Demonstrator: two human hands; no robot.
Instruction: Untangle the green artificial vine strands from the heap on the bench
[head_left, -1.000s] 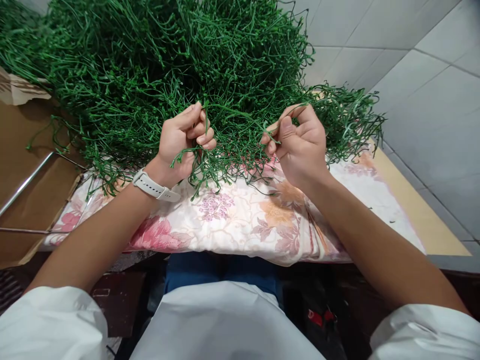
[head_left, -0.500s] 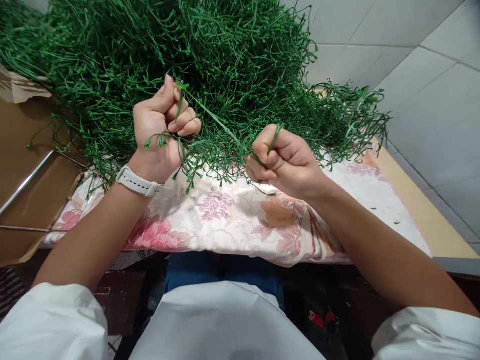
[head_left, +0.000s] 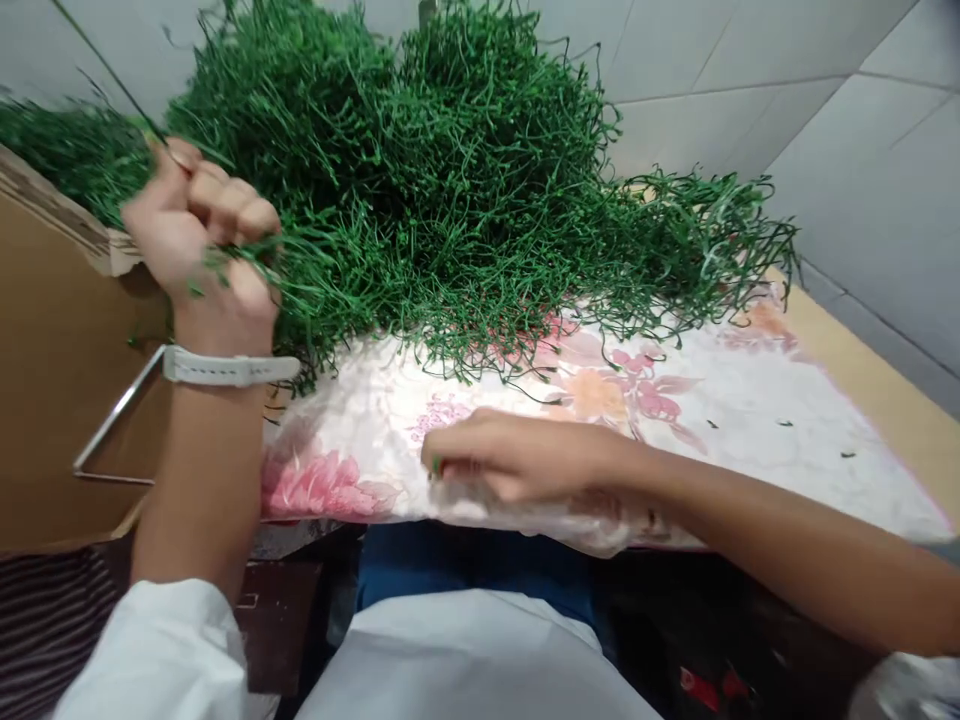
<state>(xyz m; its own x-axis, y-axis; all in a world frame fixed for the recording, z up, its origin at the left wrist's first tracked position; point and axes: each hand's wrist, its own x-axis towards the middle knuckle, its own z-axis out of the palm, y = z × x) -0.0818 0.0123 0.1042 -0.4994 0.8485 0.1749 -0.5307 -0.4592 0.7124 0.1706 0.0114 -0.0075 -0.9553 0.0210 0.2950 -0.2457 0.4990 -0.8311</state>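
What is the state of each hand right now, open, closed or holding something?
Left hand: closed, holding a green stem.
Right hand: curled closed; a bit of green shows there, blur hides whether held.

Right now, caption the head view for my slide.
Left hand grips a green stem near the tangled heap; right hand over floral cloth.

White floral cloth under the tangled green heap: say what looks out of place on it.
Three tiny dark green scraps lie on the right part of the white floral cloth, apart from the tangled heap of thin green strands, so they look like stray bits. Its front edge also seems bunched near the right hand.
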